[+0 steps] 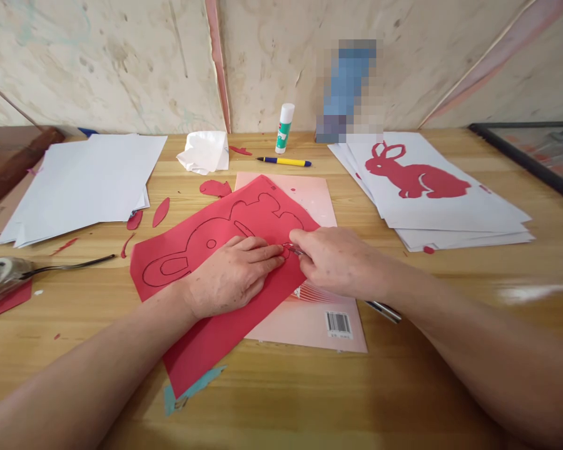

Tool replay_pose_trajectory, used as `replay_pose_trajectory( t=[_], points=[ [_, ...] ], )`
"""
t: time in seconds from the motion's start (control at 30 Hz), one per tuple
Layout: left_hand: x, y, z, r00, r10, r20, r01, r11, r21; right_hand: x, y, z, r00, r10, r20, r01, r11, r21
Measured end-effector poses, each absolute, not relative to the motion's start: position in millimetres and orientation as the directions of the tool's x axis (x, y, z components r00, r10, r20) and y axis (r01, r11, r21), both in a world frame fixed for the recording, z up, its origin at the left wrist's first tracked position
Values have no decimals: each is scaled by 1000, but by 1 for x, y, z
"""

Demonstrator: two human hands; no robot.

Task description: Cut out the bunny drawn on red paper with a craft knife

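Note:
A red paper sheet (206, 337) with a drawn rabbit outline lies tilted on a pink booklet (309, 322) on the wooden table. My left hand (229, 275) lies flat on the red sheet, fingers stretched out, pressing it down. My right hand (335, 259) is closed in a pinch round a thin craft knife (294, 250), whose tip touches the paper just by my left fingertips. The knife's metal handle end (385, 310) sticks out under my right wrist.
White paper stack (79, 181) at left; another stack with a red cut-out rabbit (415, 175) at right. Glue stick (284, 128), pen (284, 162), crumpled tissue (204, 152) at the back. Red scraps (161, 211) lie around. A metal tool (4, 275) is at far left, a framed pane (535, 156) far right.

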State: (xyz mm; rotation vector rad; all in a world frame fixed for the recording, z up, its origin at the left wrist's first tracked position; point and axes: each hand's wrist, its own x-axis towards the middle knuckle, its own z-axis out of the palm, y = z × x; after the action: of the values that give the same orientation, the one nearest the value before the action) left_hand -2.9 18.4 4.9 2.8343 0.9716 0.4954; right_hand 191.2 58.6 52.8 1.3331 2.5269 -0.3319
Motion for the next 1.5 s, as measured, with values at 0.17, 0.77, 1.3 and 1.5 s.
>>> replay_pose_trajectory(
  t=[0.17, 0.77, 1.3, 1.5],
  points=[
    [-3, 18, 5, 739, 617, 271, 585, -787, 196, 193, 58, 49, -529, 783, -326, 844, 524, -112],
    [-5, 17, 3, 739, 613, 278, 574, -790, 214, 201, 62, 49, -549, 792, -269, 835, 503, -223],
    [-45, 38, 15, 307, 892, 331, 891, -392, 230, 199, 44, 64, -703, 665, -253, 709, 629, -318],
    [-67, 48, 18, 101, 980, 173, 975, -132, 180, 188, 6, 56, -900, 345, -268, 405, 887, -219]
  ],
)
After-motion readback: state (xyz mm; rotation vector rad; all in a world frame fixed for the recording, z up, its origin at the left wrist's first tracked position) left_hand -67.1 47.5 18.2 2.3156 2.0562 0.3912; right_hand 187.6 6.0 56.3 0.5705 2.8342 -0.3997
